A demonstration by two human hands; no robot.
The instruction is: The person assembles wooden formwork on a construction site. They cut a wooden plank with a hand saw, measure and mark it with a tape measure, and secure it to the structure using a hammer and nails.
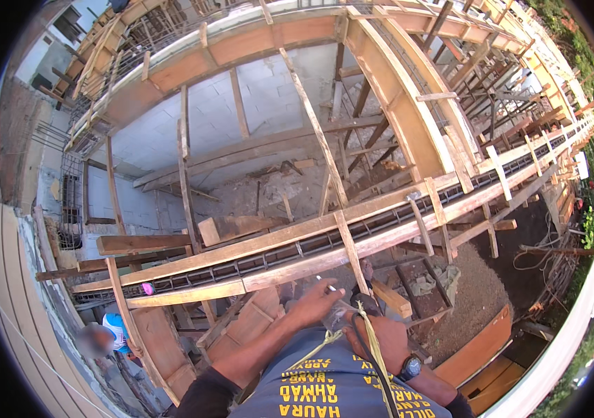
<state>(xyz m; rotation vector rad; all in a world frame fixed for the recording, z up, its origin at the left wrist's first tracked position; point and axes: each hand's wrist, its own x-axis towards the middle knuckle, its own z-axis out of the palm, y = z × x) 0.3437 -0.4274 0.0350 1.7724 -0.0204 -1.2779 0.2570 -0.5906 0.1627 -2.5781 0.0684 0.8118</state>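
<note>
My left hand (316,305) is closed at the lower middle, with a short thin white stick (328,284), like a cigarette, between its fingers. Close beside it, my right hand (384,336) is held in front of my dark shirt, its fingers curled. Something clear, like thin plastic (339,317), lies between the two hands; which hand grips it is hard to make out. A black strap (373,348) and yellow string (372,326) run down by the right hand. On my right wrist sits a watch (411,367).
A long wooden beam form (297,268) with a steel rebar cage (408,226) inside crosses ahead of me. Timber props and crosspieces (314,129) stand over a deep drop to rubble. Another person (112,334) is at lower left. A plywood sheet (476,348) leans at lower right.
</note>
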